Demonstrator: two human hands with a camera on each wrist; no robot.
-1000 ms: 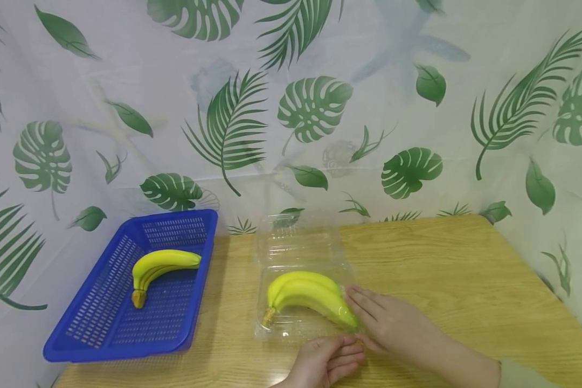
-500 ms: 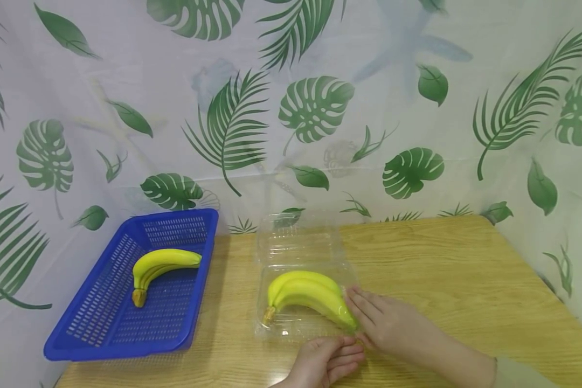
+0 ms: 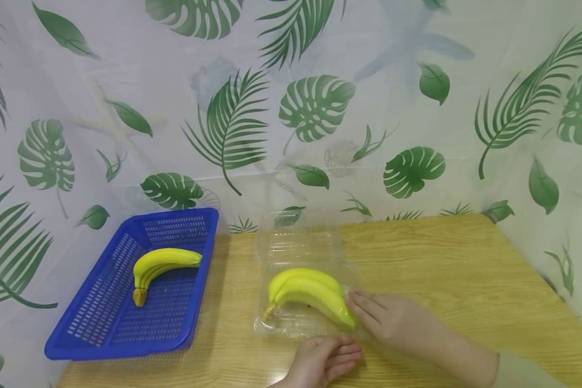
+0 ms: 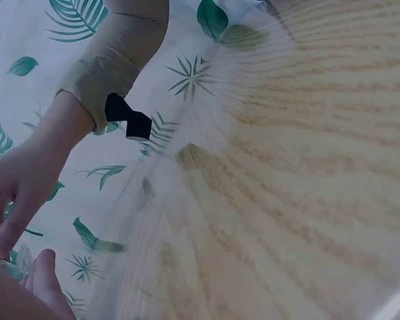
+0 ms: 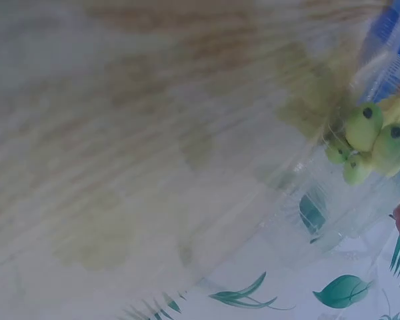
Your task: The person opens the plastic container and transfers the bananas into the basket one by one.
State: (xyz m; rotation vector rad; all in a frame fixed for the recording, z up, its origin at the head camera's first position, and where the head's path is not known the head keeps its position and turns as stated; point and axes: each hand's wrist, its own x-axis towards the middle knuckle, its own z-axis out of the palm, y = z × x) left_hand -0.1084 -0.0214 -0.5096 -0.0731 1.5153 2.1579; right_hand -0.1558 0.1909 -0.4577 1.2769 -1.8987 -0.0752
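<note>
A clear plastic clamshell box [image 3: 291,327] lies on the table with its lid [image 3: 298,242] folded back. A bunch of yellow bananas [image 3: 305,291] with green tips rests in it, stem to the left. My right hand [image 3: 397,323] holds the box's right side near the front corner, fingers extended along the edge. At that same corner my left hand [image 3: 325,360] grips the front rim with bent fingers. In the left wrist view, clear plastic [image 4: 20,262] shows between both hands' thumbs. The banana tips [image 5: 370,137] face the right wrist camera.
To the left stands a blue plastic basket [image 3: 189,318] with a second banana bunch [image 3: 167,261] inside. Behind the wooden table [image 3: 441,264] hangs a white leaf-print cloth [image 3: 368,108]. A sleeve [image 3: 521,372] reaches in from the right.
The box and its bananas have shifted slightly away, with the front left corner a little changed in tilt. Both hands keep their places at the right front corner.
</note>
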